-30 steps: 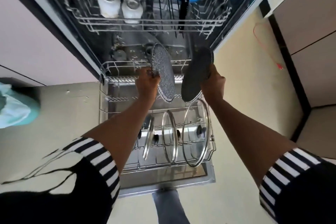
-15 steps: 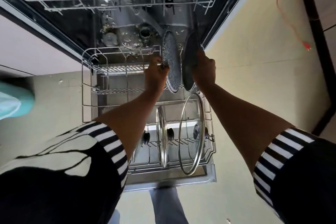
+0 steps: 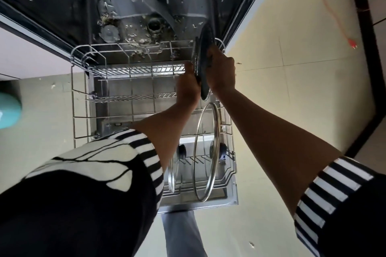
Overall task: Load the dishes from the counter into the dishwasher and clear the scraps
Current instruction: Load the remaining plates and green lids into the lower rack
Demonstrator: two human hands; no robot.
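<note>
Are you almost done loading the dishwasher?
Done: metal-rimmed glass lids stand in the wire lower rack. In hand: the left hand and right hand hold dark round plates on edge over its back corner. Left: most rack rows are bare, food scraps litter the tub floor; the counter is out of view.

We stretch both arms forward; left hand (image 3: 188, 87) grips a speckled plate (image 3: 195, 58), right hand (image 3: 222, 71) a dark plate (image 3: 205, 48), fingers (image 3: 213, 56) curled, hands nearly touching.

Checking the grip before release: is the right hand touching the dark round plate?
Touching. The head view shows the right hand with fingers curled over the rim of the dark round plate.
</note>
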